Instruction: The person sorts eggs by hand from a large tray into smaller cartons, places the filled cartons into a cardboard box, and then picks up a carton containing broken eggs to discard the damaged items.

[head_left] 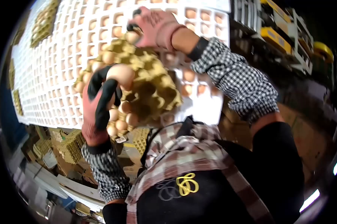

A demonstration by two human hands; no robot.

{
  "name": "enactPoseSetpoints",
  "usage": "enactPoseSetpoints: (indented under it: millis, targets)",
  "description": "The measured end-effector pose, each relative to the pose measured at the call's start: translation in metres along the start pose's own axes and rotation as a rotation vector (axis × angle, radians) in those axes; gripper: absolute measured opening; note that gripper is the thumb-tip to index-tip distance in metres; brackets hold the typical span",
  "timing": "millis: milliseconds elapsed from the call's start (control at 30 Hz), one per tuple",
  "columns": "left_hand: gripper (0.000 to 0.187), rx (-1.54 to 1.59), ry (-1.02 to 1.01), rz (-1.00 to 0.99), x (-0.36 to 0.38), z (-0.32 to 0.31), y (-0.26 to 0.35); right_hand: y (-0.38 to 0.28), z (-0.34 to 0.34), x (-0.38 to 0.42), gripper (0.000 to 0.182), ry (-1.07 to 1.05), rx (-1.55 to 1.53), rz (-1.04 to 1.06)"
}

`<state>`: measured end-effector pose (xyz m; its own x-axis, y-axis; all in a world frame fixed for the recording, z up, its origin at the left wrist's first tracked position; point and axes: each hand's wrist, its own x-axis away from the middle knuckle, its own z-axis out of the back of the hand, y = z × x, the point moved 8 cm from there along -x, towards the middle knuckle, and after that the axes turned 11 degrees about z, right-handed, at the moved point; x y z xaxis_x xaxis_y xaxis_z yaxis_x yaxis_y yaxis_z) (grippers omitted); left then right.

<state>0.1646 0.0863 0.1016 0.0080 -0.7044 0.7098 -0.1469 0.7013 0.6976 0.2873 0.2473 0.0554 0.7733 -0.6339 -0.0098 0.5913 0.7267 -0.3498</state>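
My left hand (98,102), in a pink glove with black fingertips, is closed around a brown egg (120,75) above a pulp egg tray (153,84). The egg sits between thumb and fingers. My right hand (156,28), gloved the same way, has its fingers curled on another egg (132,37) at the tray's far edge. Several eggs rest in the left part of the tray, while its right-hand cups show no eggs. More eggs (121,125) lie close below my left hand.
A wide white grid (60,61) holding many eggs spreads beneath and beyond the tray. Another egg tray (45,22) lies at its far left. Stacked pulp trays (72,146) stand below at the left. Metal equipment with yellow parts (276,39) stands at the right.
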Motion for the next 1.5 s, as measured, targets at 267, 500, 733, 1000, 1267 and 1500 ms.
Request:
enactPoseSetpoints:
  millis: [267, 500, 733, 1000, 1267, 1500]
  targets:
    - [0.06, -0.812, -0.244, -0.205, 0.023, -0.179, -0.161, 0.024, 0.002, 0.331, 0.038, 0.475, -1.27, -0.651]
    - [0.068, -1.298, 0.139, -0.385, 0.021, -0.178, -0.198, -0.03, -0.06, 0.403, 0.049, 0.335, -0.346, -0.693]
    - [0.066, -1.419, -0.037, -0.514, 0.033, -0.168, -0.24, -0.084, -0.114, 0.383, 0.059, 0.011, -0.596, -0.433]
    - [0.053, -1.092, -0.247, -0.466, 0.1, -0.108, -0.179, -0.075, -0.13, 0.412, 0.061, 0.126, 0.02, -0.547]
    - [0.081, -1.467, 0.591, -0.434, 0.1, 0.075, -0.139, -0.217, -0.038, 0.187, 0.051, 0.304, -0.183, 0.158]
    - [0.045, 0.214, 0.219, -0.187, 0.1, 0.16, -0.165, -0.156, -0.067, 0.165, 0.034, 0.43, -1.606, -0.403]
